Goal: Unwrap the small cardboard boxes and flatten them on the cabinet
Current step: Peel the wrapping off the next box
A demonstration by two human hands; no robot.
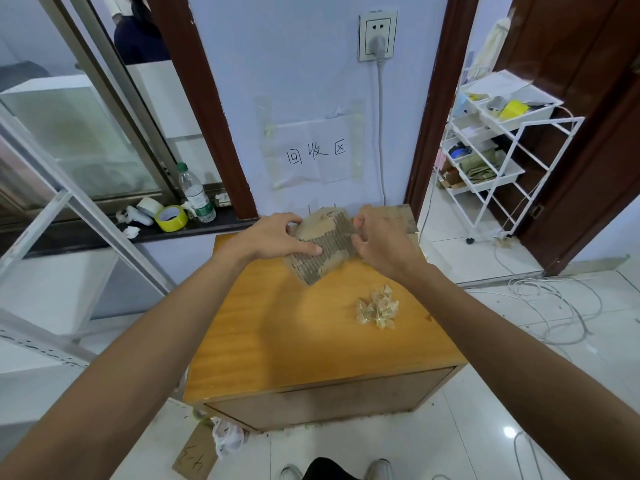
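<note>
As left hand (273,237) and right hand (381,239) grip the cardboard box (327,252), the cabinet (294,337) — wooden — stands on tiles (485,431).

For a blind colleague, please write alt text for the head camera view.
A person's left hand and right hand grip a small cardboard box at the far end of a wooden cabinet. Crumpled clear scraps lie on it to the right.

Box (322,252) gripped from both sides
Left hand (273,237) grips it; right hand (381,242) pinches its edge, tape scraps (377,308) near its wrist.
</note>
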